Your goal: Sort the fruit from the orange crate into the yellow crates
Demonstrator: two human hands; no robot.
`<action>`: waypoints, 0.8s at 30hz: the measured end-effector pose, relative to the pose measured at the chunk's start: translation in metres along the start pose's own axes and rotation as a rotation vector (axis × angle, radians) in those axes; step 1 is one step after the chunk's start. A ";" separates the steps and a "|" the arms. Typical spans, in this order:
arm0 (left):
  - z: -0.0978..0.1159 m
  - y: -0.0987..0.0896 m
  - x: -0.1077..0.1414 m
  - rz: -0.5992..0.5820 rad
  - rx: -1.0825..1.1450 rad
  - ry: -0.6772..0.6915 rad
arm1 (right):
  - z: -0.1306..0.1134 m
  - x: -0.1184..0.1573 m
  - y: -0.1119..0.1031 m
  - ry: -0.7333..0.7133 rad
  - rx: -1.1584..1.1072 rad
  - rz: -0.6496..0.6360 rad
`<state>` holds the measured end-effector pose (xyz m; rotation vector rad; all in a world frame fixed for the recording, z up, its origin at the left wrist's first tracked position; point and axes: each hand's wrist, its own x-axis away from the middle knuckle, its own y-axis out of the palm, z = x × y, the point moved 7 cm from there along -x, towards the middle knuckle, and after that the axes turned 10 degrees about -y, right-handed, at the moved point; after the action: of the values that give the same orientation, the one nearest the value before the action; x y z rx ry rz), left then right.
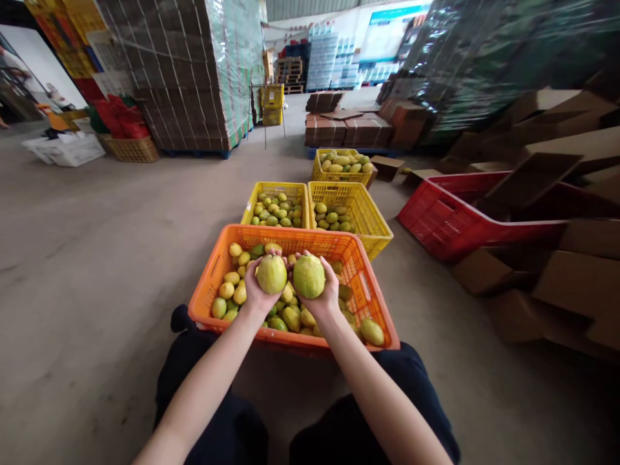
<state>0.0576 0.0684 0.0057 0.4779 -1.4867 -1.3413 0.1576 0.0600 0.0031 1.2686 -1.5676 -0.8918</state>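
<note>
My left hand cups a round, yellow-green guava with a fairly smooth skin. Beside it, my right hand holds a second, greener guava whose skin looks bumpy. Both fruits are held side by side above an orange plastic crate, the fingers wrapped round them from below and the sides. Inside the crate lie many loose yellow and green fruits, partly hidden by my hands and forearms. One larger fruit rests in its near right corner.
Beyond the orange crate stand a left yellow crate, a right yellow crate and a farther yellow crate, all with fruit. A red crate and cardboard boxes crowd the right. A wrapped pallet stack rises at left.
</note>
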 end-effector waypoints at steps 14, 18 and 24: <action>0.007 -0.002 0.004 0.024 -0.012 0.012 | 0.008 -0.003 -0.003 0.026 0.034 -0.061; 0.007 -0.003 0.002 0.013 0.000 0.013 | 0.008 -0.004 -0.003 0.027 0.039 -0.051; 0.008 -0.016 -0.004 0.004 0.010 0.033 | 0.012 -0.006 -0.011 0.047 0.035 0.029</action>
<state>0.0467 0.0711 -0.0087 0.5010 -1.4675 -1.3173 0.1507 0.0632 -0.0125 1.2795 -1.5670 -0.8144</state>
